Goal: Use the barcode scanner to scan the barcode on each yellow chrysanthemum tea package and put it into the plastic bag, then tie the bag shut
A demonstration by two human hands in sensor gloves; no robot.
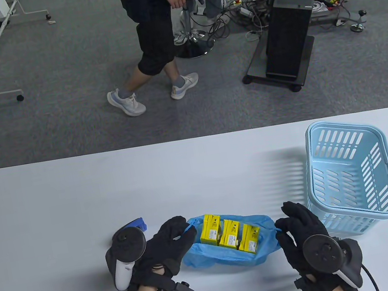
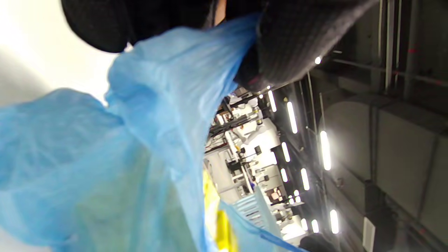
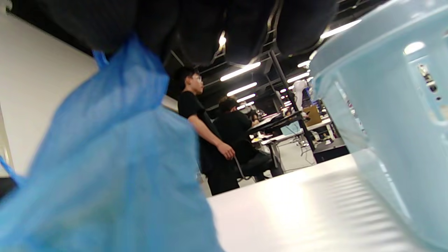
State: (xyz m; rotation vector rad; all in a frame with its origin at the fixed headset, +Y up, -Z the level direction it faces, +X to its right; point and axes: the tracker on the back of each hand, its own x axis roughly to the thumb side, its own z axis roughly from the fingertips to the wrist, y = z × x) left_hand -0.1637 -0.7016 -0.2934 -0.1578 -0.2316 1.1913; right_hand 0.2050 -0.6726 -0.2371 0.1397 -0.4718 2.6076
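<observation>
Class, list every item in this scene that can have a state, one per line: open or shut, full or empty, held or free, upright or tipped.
plastic bag: open, untied, lying on the table, a handle held at each side
tea packages: three, inside the bag
left hand: pinching the bag's left handle
right hand: pinching the bag's right handle
basket: upright, empty
barcode scanner: on the table, not held

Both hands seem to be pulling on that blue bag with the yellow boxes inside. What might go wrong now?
The thin plastic bag could tear where the left hand and right hand pinch its ends. Its mouth gapes, so the three tea packages might slip out if it is lifted unevenly.
</observation>
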